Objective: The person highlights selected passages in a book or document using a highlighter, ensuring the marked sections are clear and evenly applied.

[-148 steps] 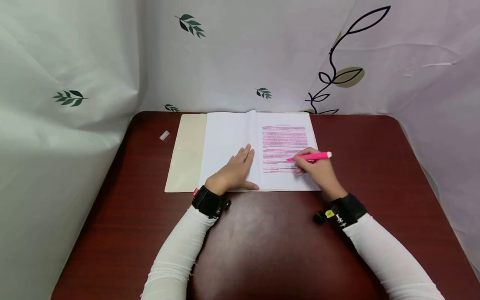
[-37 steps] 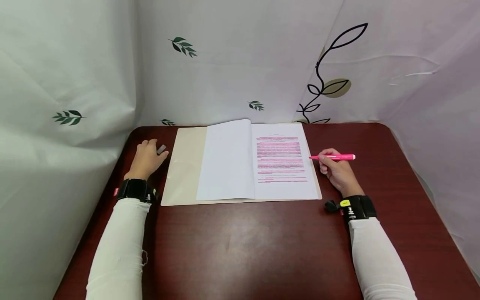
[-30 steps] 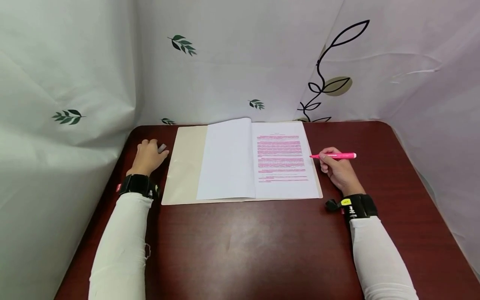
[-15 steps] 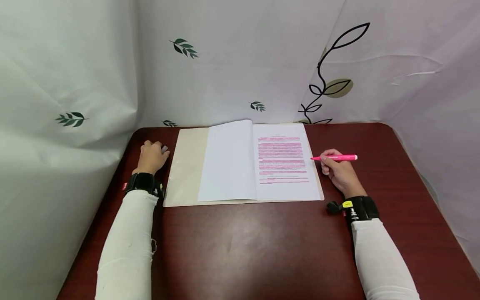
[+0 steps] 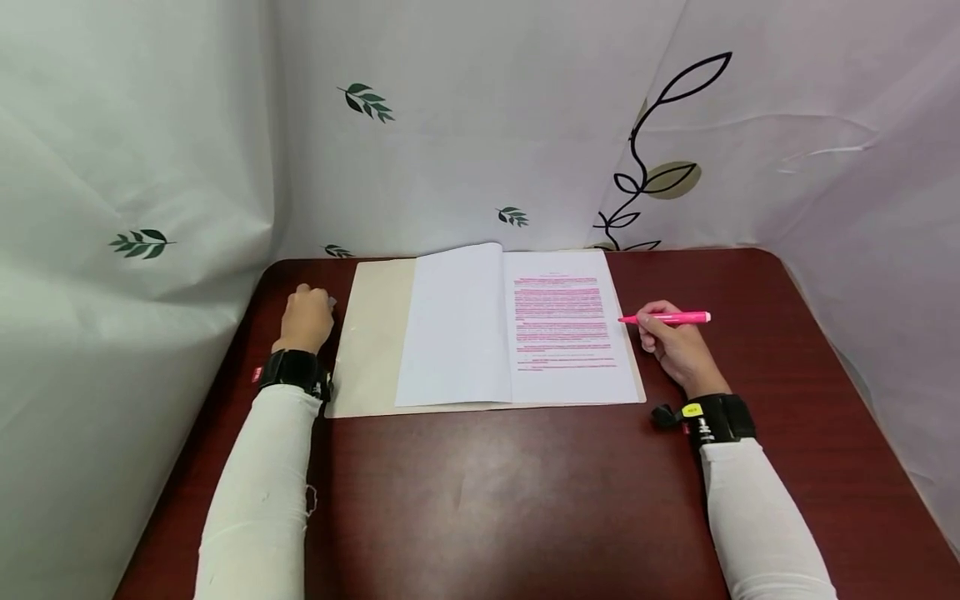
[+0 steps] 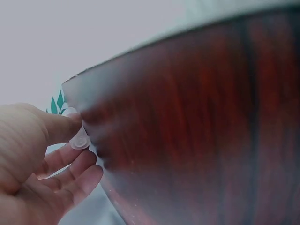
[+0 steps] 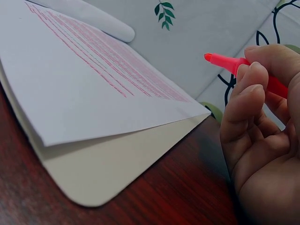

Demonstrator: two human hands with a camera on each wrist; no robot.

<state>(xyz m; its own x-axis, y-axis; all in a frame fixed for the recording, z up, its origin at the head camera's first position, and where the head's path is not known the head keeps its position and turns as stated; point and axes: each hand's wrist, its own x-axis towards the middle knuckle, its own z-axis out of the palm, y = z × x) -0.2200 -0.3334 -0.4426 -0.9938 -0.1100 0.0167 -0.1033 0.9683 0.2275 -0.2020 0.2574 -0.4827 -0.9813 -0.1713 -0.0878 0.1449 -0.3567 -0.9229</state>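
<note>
At the table's far left, my left hand (image 5: 305,321) pinches a small translucent cap (image 6: 79,141) between thumb and fingertips; in the head view the hand hides most of it. My right hand (image 5: 681,354) grips a pink highlighter (image 5: 688,317) just off the right edge of the papers, its uncapped tip (image 7: 208,57) pointing left. Between the hands lies an open cream folder (image 5: 371,333) with a blank white sheet (image 5: 453,333) turned to the left. The printed page (image 5: 570,387) on the right is marked with many pink lines.
Everything rests on a dark red-brown table (image 5: 480,500) with rounded far corners. A pale wall covering (image 5: 450,125) printed with leaves stands right behind its far edge and along both sides. Each wrist wears a black strap (image 5: 292,372).
My left hand has left the papers for the cap at the far left and closed its fingers on it. My right hand has lifted the highlighter off the page and moved right.
</note>
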